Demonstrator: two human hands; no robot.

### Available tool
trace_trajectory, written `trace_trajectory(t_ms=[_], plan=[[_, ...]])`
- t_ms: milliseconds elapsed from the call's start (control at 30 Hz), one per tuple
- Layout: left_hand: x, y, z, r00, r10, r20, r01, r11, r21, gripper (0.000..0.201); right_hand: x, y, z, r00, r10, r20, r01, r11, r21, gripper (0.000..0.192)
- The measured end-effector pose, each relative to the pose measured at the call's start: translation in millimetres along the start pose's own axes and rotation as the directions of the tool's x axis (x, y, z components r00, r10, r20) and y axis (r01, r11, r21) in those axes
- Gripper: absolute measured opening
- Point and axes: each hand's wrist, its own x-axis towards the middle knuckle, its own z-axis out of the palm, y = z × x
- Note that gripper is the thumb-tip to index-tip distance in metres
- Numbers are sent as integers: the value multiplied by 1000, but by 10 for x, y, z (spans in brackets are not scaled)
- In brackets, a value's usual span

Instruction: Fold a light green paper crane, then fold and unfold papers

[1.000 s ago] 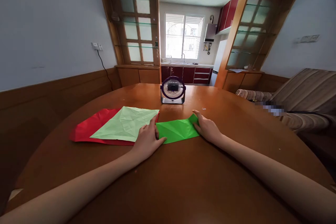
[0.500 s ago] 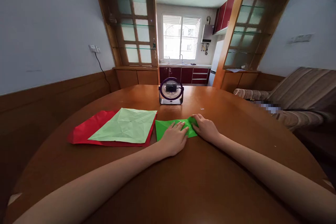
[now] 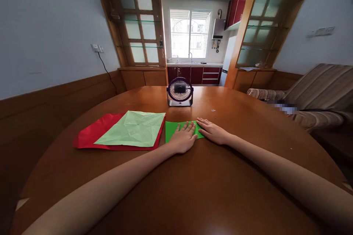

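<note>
A bright green sheet of paper (image 3: 171,130) lies flat on the brown table (image 3: 198,183), folded into a small rectangle. My left hand (image 3: 184,138) rests on its middle with fingers spread, covering part of it. At the paper's right end, my right hand (image 3: 213,131) lies flat with its fingers stretched over the edge. Both hands are open and press on the paper without gripping it. Just left of the green paper is a creased pale green sheet (image 3: 135,129), lying on top of red paper (image 3: 93,134).
A small dark purple fan (image 3: 180,91) stands upright at the back of the table, beyond the green paper. A striped armchair (image 3: 317,91) is at the right, past the table edge. A black cord (image 3: 106,69) hangs from a wall socket at the left.
The green paper's right part, lifted and bent under my right fingers before, now lies flat. My right hand has flattened and moved slightly left; my left hand's fingers are more spread.
</note>
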Motion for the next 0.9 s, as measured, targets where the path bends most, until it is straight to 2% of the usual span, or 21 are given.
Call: trace_trajectory(t_ms=[200, 433, 567, 700, 900], plan=[[-70, -124, -40, 999, -39, 9, 39, 999, 29, 61, 18, 32, 7, 990, 67, 123, -66, 998, -14, 82], [-122, -267, 12, 996, -51, -74, 56, 996, 69, 67, -9, -67, -75, 982, 105, 157, -105, 994, -9, 88], [-231, -415, -17, 986, -153, -67, 158, 984, 77, 80, -23, -105, -96, 976, 133, 172, -130, 991, -27, 93], [-358, -511, -59, 979, -193, -69, 199, 976, 85, 86, -37, -118, -91, 980, 126, 155, -119, 991, -53, 92], [-362, -487, -30, 975, -198, -104, 209, 971, 119, 88, 28, -297, -65, 994, 95, 49, -87, 984, -157, 97]])
